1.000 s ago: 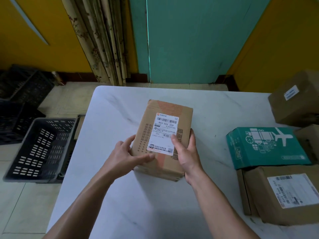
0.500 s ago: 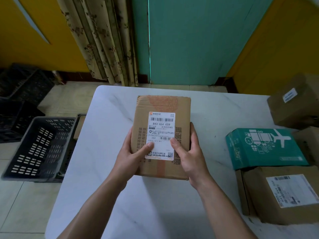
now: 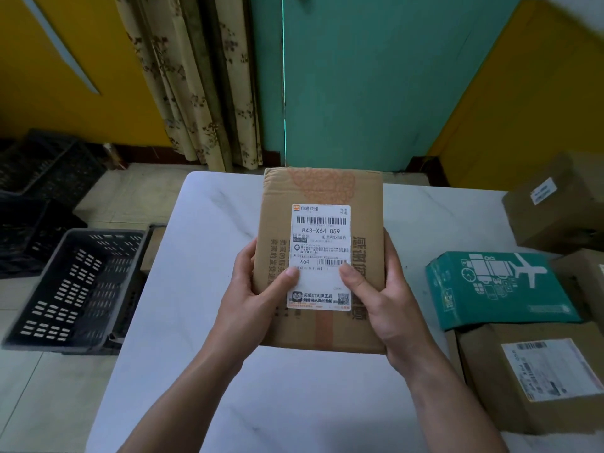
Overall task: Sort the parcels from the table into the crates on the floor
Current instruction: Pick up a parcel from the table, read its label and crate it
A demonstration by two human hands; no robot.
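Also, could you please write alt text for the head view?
The left hand and right hand hold a cardboard parcel, label up, over a white table. A teal parcel and brown boxes lie at its right; a dark crate stands on the floor, left.

The light is dim, soft and cool, giving flat colour and only a faint shadow on the white table (image 3: 294, 403) near the bottom. Wide-angle distortion bends the edges. The upper right corner is smeared, while the centre label (image 3: 322, 256) is sharp.
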